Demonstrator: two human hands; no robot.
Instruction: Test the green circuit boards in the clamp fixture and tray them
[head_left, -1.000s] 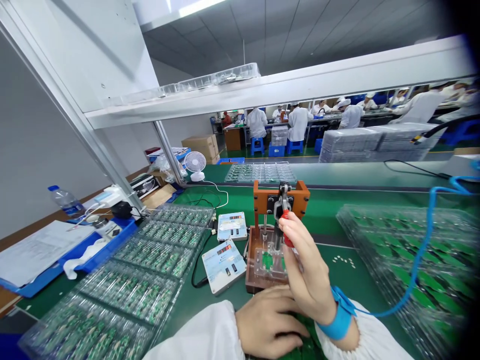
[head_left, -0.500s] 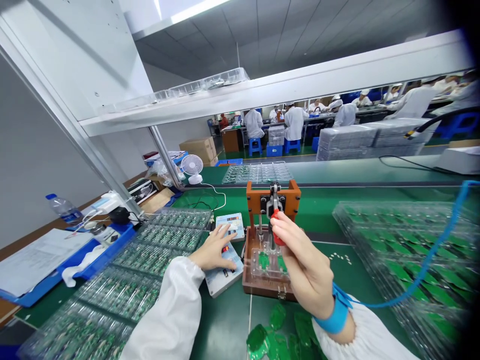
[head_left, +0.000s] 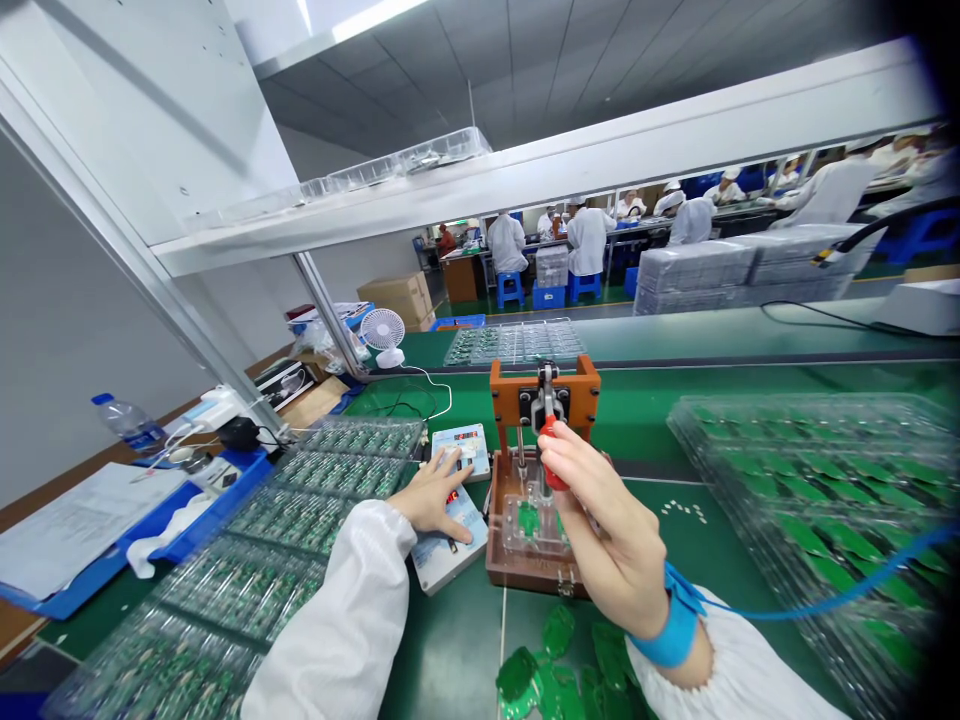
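My right hand (head_left: 607, 510), with a blue wrist strap (head_left: 670, 620) behind it, is closed around the red lever handle (head_left: 553, 455) of a toggle-clamp press fixture (head_left: 506, 405). The fixture has an orange upper frame and a brown base; green circuit boards (head_left: 528, 517) lie under its clear plate, partly hidden by my hand. To the left, my left hand (head_left: 433, 497) rests with fingers spread over a white control box (head_left: 450, 562) with a red digital display. A second display box (head_left: 460, 440) sits just behind it. Loose green pieces (head_left: 555, 670) lie in front of the fixture.
Clear trays of circuit boards (head_left: 300, 520) line the left side. Stacked trays with green pieces (head_left: 810, 470) stand at right, beside small pale bits (head_left: 684, 510). A white fan (head_left: 383, 335) is at the back left. A shelf (head_left: 420, 195) crosses above; people work beyond.
The view has shifted slightly. My right hand stays on the red lever and my left hand stays over the control box; the blue cord at right hangs lower.
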